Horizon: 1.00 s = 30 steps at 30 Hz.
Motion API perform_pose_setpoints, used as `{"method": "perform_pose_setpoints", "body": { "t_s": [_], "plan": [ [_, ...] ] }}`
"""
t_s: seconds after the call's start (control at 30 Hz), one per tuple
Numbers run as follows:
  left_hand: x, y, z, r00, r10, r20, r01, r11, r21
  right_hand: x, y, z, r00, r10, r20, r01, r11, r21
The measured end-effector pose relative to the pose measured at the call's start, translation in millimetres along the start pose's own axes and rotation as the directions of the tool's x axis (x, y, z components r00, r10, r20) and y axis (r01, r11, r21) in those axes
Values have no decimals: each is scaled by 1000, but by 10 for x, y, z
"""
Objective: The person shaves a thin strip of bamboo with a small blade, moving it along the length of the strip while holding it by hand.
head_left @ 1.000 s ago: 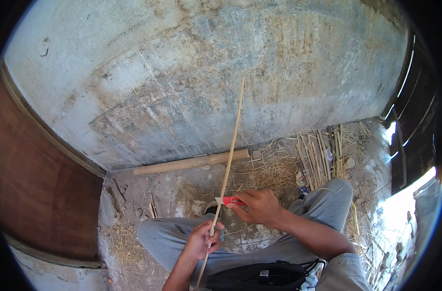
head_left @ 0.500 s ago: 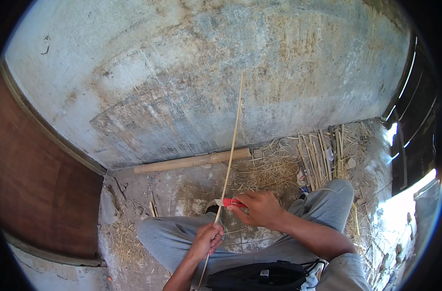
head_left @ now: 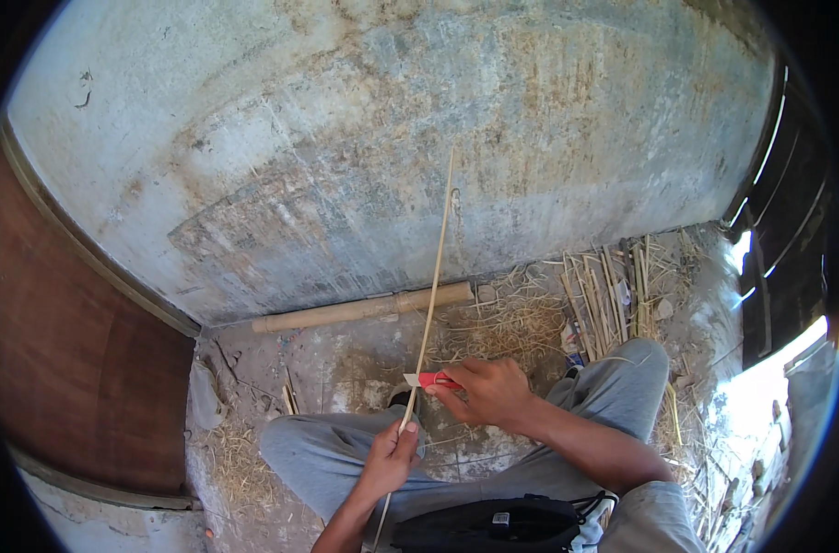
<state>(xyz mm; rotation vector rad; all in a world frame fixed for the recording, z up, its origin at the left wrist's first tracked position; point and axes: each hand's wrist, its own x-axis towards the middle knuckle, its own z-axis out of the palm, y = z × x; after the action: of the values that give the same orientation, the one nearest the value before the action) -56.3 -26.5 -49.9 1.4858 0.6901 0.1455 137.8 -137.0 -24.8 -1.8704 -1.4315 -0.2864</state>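
Observation:
A long, thin bamboo strip (head_left: 435, 276) slants up in front of me, its tip before the wall. My left hand (head_left: 390, 458) is closed around its lower part, thumb lying along it, while the lower end runs down past my wrist. In my right hand (head_left: 489, 391) is a red-handled knife (head_left: 431, 379), gripped with the fingers wrapped round the handle. The knife's short, wide blade meets the strip a little above my left hand; whether it cuts in is too small to tell.
A thick bamboo pole (head_left: 364, 308) lies along the base of the stained wall (head_left: 373, 157). Split bamboo sticks (head_left: 613, 300) and curled shavings (head_left: 507, 327) cover the floor ahead. My crossed legs (head_left: 336, 452) flank the work, with a black bag (head_left: 493, 525) at my lap.
The strip's upper end has swung slightly left. My left hand has turned, its thumb now along the strip. My right hand with the knife has shifted slightly left and up.

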Motion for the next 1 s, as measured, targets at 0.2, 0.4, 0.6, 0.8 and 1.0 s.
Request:
{"method": "perform_pose_setpoints", "body": {
  "t_s": [0.2,0.4,0.6,0.8,1.0],
  "plan": [
    [-60,9,-36,991,-93,92,101,991,-92,91,138,-35,989,129,-68,-125,991,55],
    [-138,49,-30,992,-72,101,72,997,1,156,245,-134,980,168,-103,-169,986,-6],
    [-390,-22,-67,993,-61,100,54,996,75,191,406,-182,969,206,-139,-214,976,-49],
    [-566,-48,-194,998,-36,49,25,978,209,205,281,-220,969,186,-163,-195,980,-43],
    [-918,-503,-251,981,193,-38,-154,872,465,305,483,-398,942,278,-186,-292,955,-53]
  ]
}}
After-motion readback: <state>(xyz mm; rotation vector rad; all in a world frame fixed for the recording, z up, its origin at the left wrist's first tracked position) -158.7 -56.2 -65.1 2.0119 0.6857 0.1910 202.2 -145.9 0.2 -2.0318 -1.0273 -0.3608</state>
